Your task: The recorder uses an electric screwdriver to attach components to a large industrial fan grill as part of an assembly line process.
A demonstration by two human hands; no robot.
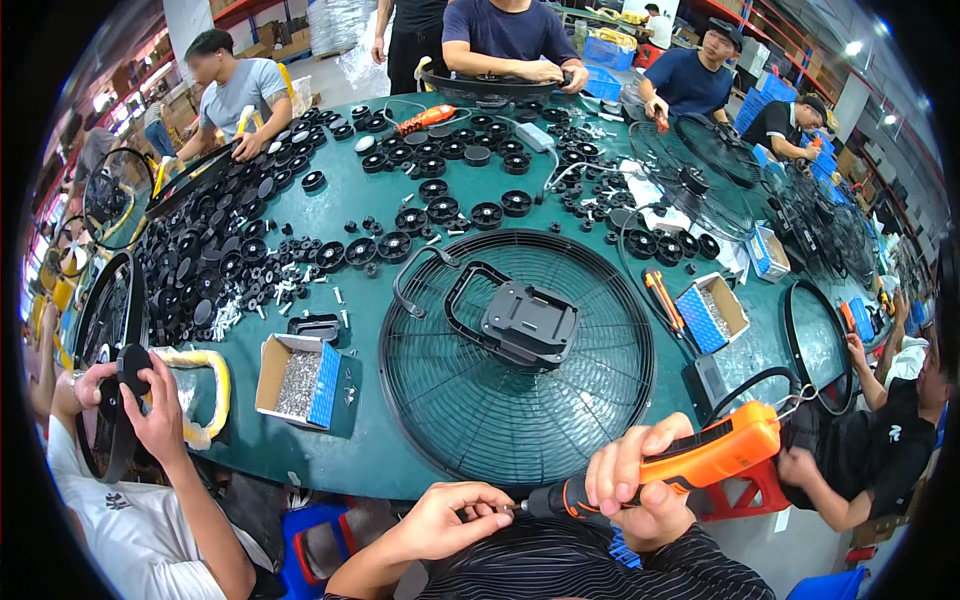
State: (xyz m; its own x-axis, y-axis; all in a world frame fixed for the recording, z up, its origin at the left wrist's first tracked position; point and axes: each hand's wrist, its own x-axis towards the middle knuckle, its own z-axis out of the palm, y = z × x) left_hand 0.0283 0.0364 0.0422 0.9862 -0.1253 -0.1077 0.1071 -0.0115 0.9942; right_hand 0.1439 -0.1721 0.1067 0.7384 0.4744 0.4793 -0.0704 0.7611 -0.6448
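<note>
My right hand [640,490] is wrapped around an orange and black electric screwdriver [722,448] at the table's near edge, its tip pointing left. At that tip, the thumb and fingers of my left hand [442,525] are pinched together. Whatever small piece they hold is too hidden to name. Just beyond both hands, a round black wire fan grille [430,400] lies flat on the green table [330,210]. A black plastic housing [530,322] with a loop-shaped frame sits at the grille's middle. Neither hand touches the grille.
Open boxes of small screws, one left [330,385] and one right [703,322], flank the grille. Another orange screwdriver [663,300] lies near the right box. Black round knobs [440,208] and loose bolts cover the far table. Co-workers handle fan parts around it; one [150,540] sits close left.
</note>
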